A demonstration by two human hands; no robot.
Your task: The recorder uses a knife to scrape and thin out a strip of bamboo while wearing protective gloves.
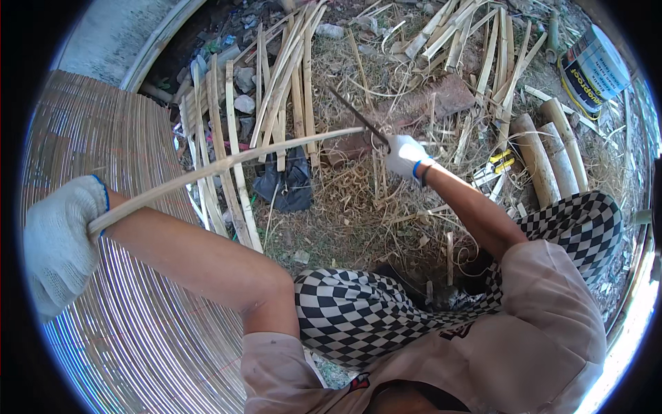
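My left hand, in a white knitted glove, is closed around one end of a long, pale bamboo strip at the far left. The strip bows slightly upward as it crosses to the middle. There its other end meets the dark blade of a knife. My right hand, gloved the same way, grips this knife, its handle hidden by the fingers. The blade points away and to the left. Thin curled shavings hang around the blade near my right hand.
A slatted bamboo mat spreads along the left. Split strips lie beyond the held strip, near a black plastic bag. A wooden board rests on the littered ground. Bamboo poles, a yellow-handled tool and a bucket are right.
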